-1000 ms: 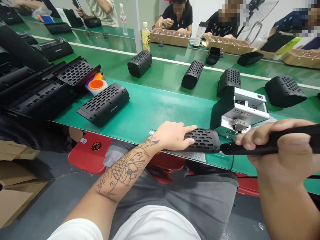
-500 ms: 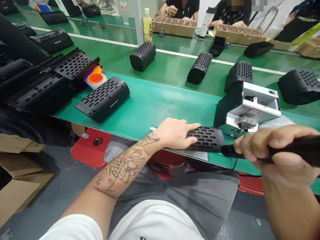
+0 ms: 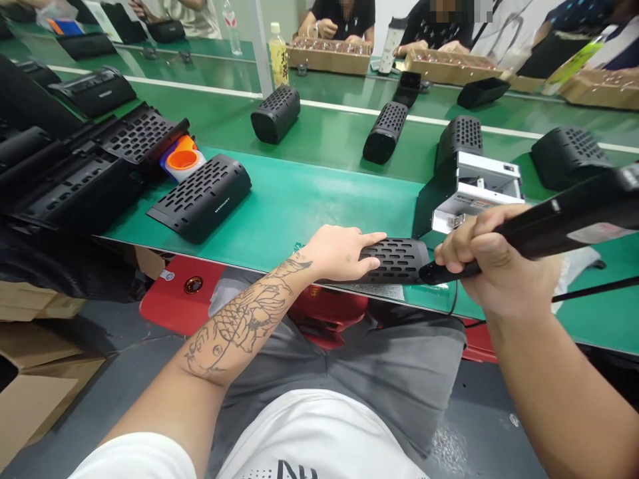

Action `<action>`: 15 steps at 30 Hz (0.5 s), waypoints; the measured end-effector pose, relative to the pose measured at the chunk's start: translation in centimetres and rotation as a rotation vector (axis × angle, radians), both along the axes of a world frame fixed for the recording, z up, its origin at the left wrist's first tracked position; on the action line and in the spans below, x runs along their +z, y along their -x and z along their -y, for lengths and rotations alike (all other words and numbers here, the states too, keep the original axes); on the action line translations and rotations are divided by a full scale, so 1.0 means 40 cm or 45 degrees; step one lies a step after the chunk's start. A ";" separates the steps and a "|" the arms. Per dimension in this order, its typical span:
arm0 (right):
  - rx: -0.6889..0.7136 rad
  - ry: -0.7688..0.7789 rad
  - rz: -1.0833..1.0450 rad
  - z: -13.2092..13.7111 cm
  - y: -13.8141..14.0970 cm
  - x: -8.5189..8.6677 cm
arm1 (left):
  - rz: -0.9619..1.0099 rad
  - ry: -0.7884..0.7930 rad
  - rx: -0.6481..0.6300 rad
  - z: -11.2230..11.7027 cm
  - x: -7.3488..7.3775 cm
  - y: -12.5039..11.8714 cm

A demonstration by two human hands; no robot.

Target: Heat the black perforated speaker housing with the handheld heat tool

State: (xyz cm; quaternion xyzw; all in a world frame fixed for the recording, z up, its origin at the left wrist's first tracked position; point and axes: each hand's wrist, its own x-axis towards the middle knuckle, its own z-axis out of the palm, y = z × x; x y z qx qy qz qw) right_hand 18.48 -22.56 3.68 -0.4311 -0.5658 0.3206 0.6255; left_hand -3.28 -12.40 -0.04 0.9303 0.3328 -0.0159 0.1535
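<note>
Green bench (image 3: 309, 206), near edge: perforated black housing (image 3: 397, 259) lying flat. Left hand (image 3: 339, 253) pressed palm-down on housing, fingers extended, not closed around it. Right hand (image 3: 492, 263) clenched around black power tool (image 3: 539, 223), tip touching housing's right end.

A green conveyor belt (image 3: 309, 199) carries several black perforated speaker housings (image 3: 202, 196). A grey and white screw feeder (image 3: 469, 193) and an orange tape roll (image 3: 182, 159) also lie on it.
</note>
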 end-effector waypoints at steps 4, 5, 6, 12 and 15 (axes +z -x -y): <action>-0.122 -0.106 -0.034 -0.016 -0.051 0.025 | -0.004 0.035 0.043 0.006 0.006 -0.002; -0.217 -0.178 -0.062 -0.035 -0.082 0.031 | -0.001 0.048 0.056 0.007 0.006 -0.005; -0.341 -0.271 -0.087 -0.059 -0.117 0.035 | 0.005 0.061 0.068 0.008 0.006 -0.007; -0.676 -0.512 -0.008 -0.191 -0.287 -0.002 | 0.025 0.213 0.089 -0.006 0.020 -0.004; -0.641 -0.423 0.040 -0.180 -0.288 -0.028 | 0.055 0.344 0.019 -0.034 0.033 0.022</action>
